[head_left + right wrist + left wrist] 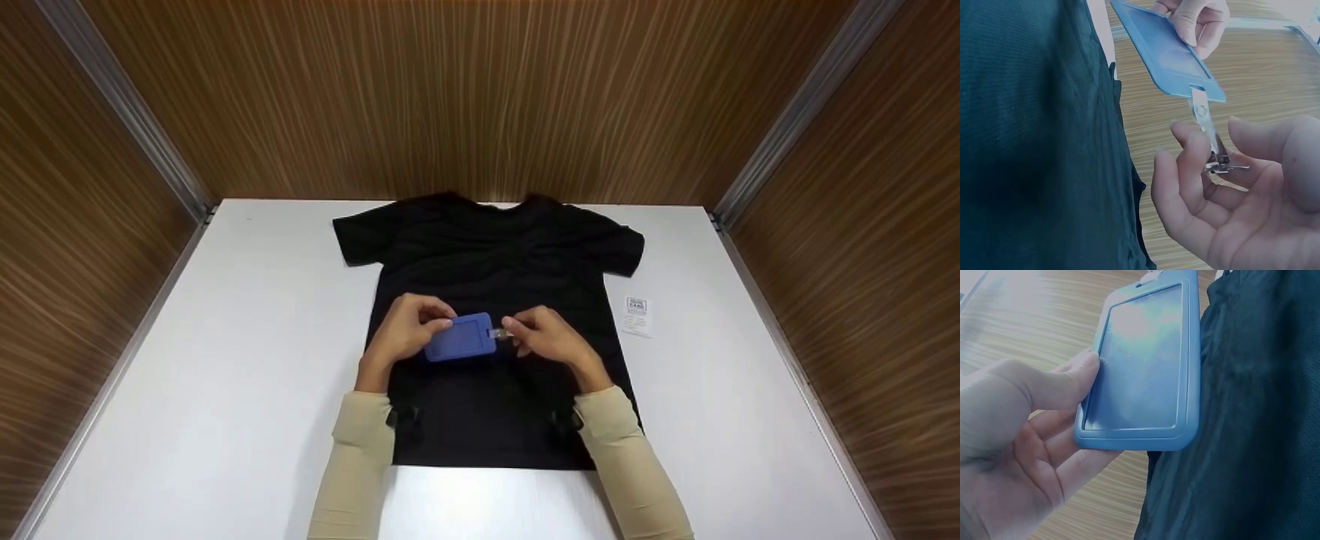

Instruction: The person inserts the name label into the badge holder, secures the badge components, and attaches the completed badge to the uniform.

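Over the black T-shirt (480, 285), my left hand (409, 326) pinches a blue badge holder (459, 337) by its edge. Its thumb lies on the front frame while the other fingers support it from behind, as the left wrist view shows. A clear strap (1201, 109) runs through the slot at the holder's end to a metal clip (1220, 164). My right hand (547, 334) holds that clip among its curled fingers, with the thumb (1258, 138) close beside it. The holder's window (1140, 360) shows only a glossy blue surface.
The T-shirt lies spread flat on a white table (247, 360), sleeves outward. To its right is a small white printed card (637, 316). Wood-patterned panels (465, 97) with metal edge strips (127, 97) stand at the back and both sides.
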A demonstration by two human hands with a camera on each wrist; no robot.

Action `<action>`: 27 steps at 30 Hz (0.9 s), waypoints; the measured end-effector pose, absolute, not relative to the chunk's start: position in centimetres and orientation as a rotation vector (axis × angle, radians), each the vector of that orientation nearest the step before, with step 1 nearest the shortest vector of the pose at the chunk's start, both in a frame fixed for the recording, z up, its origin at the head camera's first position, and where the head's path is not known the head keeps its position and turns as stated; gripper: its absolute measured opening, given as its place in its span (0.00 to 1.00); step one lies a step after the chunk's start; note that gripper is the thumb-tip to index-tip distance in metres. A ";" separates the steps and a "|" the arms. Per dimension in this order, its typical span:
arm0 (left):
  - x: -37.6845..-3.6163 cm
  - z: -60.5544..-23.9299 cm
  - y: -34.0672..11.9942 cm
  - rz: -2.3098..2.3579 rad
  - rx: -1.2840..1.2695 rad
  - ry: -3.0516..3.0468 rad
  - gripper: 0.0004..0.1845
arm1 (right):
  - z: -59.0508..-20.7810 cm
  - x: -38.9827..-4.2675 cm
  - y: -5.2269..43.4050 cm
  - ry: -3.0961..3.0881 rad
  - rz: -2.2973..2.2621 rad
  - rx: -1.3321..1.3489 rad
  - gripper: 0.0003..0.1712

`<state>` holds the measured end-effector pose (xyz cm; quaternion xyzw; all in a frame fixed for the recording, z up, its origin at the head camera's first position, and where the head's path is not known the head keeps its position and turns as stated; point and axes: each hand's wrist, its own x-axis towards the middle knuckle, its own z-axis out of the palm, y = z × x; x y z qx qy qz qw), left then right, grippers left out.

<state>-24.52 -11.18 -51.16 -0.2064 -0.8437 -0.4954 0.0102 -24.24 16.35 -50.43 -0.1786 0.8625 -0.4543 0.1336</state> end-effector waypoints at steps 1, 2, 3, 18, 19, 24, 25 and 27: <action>-24.5 -51.2 -11.1 -1.551 -0.652 -2.620 0.05 | -50.4 -24.2 16.3 2.506 -1.316 -0.509 0.22; -24.5 -51.2 -11.1 -1.559 -0.657 -2.608 0.05 | -50.5 -24.3 16.3 2.508 -1.320 -0.502 0.22; -24.5 -51.2 -11.0 -1.565 -0.663 -2.594 0.06 | -50.5 -24.3 16.3 2.510 -1.324 -0.498 0.22; -24.9 -51.2 -10.7 -1.588 -0.688 -2.544 0.07 | -50.3 -24.7 16.1 2.356 -1.652 -0.408 0.15; -24.9 -51.2 -10.6 -1.593 -0.692 -2.547 0.07 | -50.3 -24.7 16.1 2.347 -1.685 -0.399 0.14; -24.7 -51.3 -10.5 -1.598 -0.705 -2.572 0.07 | -50.1 -24.5 15.8 2.325 -1.782 -0.361 0.12; -24.7 -51.4 -10.4 -1.595 -0.705 -2.579 0.08 | -50.1 -24.5 15.8 2.325 -1.793 -0.359 0.12; -24.6 -51.5 -10.4 -1.590 -0.706 -2.589 0.07 | -50.1 -24.5 15.7 2.327 -1.811 -0.351 0.12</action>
